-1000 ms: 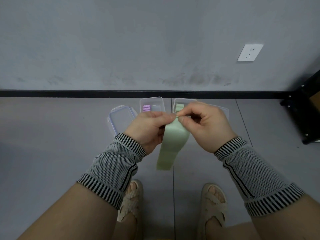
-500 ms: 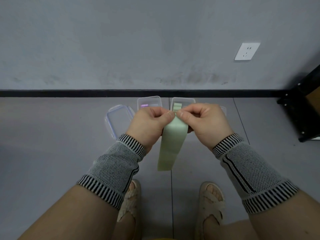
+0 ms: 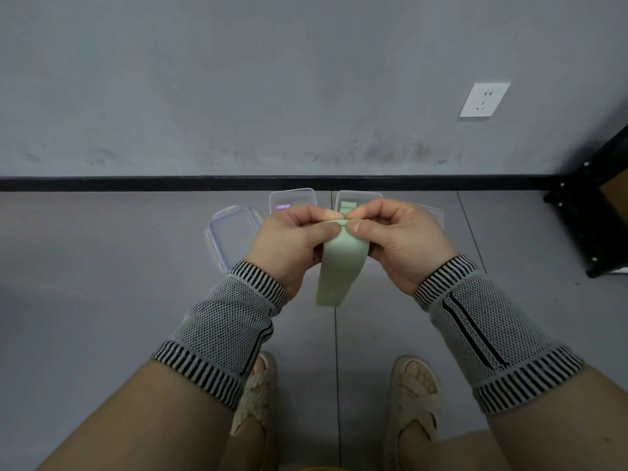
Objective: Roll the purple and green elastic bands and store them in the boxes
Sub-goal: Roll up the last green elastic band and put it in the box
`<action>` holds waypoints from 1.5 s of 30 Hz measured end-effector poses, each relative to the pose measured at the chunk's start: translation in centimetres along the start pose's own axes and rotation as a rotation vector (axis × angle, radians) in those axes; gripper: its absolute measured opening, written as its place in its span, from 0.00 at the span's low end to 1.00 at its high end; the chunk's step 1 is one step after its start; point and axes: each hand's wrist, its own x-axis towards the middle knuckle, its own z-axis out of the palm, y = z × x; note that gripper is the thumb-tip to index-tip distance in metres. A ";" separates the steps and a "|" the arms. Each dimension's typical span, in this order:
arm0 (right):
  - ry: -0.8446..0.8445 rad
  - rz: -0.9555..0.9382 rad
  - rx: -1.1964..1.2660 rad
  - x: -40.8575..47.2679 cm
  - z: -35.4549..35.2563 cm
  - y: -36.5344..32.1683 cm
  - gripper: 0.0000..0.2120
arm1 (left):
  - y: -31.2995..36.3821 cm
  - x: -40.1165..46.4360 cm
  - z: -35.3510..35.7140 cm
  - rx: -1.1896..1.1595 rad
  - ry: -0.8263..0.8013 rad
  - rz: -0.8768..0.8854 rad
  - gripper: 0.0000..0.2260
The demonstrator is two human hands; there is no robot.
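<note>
A pale green elastic band (image 3: pixel 341 266) hangs flat in front of me, its top end pinched and curled between both thumbs and forefingers. My left hand (image 3: pixel 292 243) grips its upper left edge, my right hand (image 3: pixel 397 239) its upper right. Behind the hands on the floor stand two clear plastic boxes: the left box (image 3: pixel 292 198) shows a purple rolled band (image 3: pixel 282 207), the right box (image 3: pixel 356 197) shows a green rolled band (image 3: pixel 346 206). Both boxes are partly hidden by my hands.
A clear lid with a bluish rim (image 3: pixel 231 237) lies on the floor left of the boxes; another lid edge (image 3: pixel 433 212) shows at the right. A black skirting strip (image 3: pixel 136 183) meets the grey wall. A black shelf frame (image 3: pixel 591 212) stands at the right. My sandalled feet (image 3: pixel 411 396) are below.
The hanging part of the green band has become shorter as its top end curls between my fingers. Both hands stay close together at the band's top.
</note>
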 end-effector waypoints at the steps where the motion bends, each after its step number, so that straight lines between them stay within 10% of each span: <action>1: -0.003 0.015 0.022 0.1 0.0 0.0 0.09 | 0.0 -0.1 0.1 -0.012 -0.003 -0.004 0.05; 45: 0.035 -0.169 -0.192 -0.1 -0.4 0.0 0.10 | -0.1 0.2 0.4 0.053 0.057 -0.034 0.03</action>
